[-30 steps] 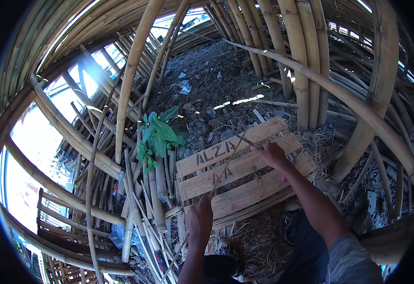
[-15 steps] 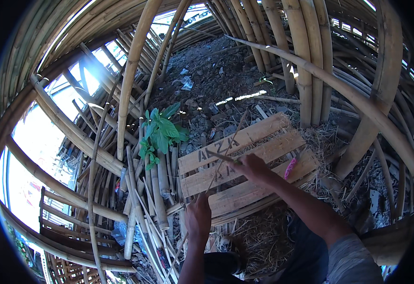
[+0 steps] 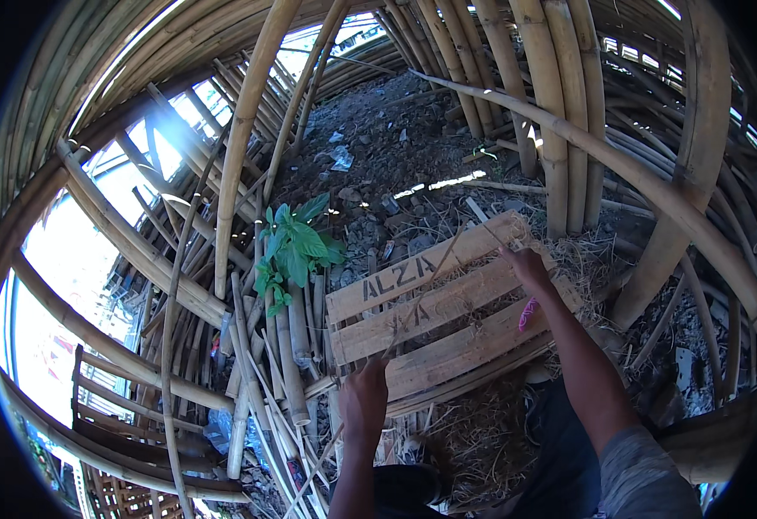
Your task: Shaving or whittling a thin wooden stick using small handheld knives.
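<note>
My left hand (image 3: 364, 400) is closed around a thin bamboo strip (image 3: 437, 270). The strip slants up and away across the slatted wooden crate (image 3: 435, 322), and its lower end trails down beside my left forearm. My right hand (image 3: 527, 268) is closed over the crate's far right part, apart from the strip. It grips a knife (image 3: 493, 233) whose narrow dark blade points up and to the left; the fingers hide the handle. A pink tie (image 3: 528, 313) lies on the crate's near right slats, close to my right forearm.
Cut bamboo pieces (image 3: 294, 372) lie left of the crate, beside a leafy green plant (image 3: 292, 246). Upright bamboo poles (image 3: 560, 130) stand behind it, with a long slanting pole (image 3: 629, 169) at right. Dry shavings (image 3: 487, 441) cover the ground near my feet.
My right hand has moved right and away from me with the knife, off the strip's middle to beyond its far end. My left hand has stayed nearly in place, holding the strip.
</note>
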Motion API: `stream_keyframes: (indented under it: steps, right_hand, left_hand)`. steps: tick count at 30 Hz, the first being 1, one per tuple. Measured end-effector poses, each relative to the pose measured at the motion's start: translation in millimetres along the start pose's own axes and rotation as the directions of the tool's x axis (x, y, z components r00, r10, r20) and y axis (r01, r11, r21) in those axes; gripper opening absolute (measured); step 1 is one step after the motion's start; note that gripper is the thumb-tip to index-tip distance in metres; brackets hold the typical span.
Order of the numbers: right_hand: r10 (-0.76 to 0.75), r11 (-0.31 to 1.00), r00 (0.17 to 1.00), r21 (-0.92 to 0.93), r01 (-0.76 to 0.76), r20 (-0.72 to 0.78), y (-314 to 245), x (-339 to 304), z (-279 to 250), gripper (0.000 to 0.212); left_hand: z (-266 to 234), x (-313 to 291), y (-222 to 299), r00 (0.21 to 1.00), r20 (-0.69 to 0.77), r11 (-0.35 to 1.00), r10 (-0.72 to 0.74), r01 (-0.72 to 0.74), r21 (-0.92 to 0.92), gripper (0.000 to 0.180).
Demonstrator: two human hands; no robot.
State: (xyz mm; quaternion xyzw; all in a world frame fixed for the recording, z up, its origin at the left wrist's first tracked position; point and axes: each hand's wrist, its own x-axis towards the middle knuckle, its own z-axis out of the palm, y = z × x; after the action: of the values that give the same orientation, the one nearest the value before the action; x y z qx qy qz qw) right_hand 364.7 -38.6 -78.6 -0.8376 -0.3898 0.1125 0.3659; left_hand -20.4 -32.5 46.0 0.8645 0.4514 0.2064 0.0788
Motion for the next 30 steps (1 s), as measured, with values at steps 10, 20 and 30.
stream_keyframes:
  steps: [10, 20, 30]
  right_hand:
    - [-0.398, 0.838, 0.917, 0.424, 0.344, 0.042, -105, -60, -7, 0.06]
    - [-0.524, 0.816, 0.851, 0.281, 0.505, -0.008, -116, -53, -10, 0.055]
    - [-0.392, 0.903, 0.845, 0.328, 0.277, 0.365, -116, -67, -7, 0.06]
  left_hand:
    - [6, 14, -63, 0.739, 0.664, 0.37, -0.116, 0.652, -0.661, 0.031]
    - [1, 6, -53, 0.457, 0.783, -0.086, 0.423, 0.88, -0.467, 0.032]
    - [8, 10, -48, 0.532, 0.803, -0.01, 0.27, 0.835, -0.55, 0.031]
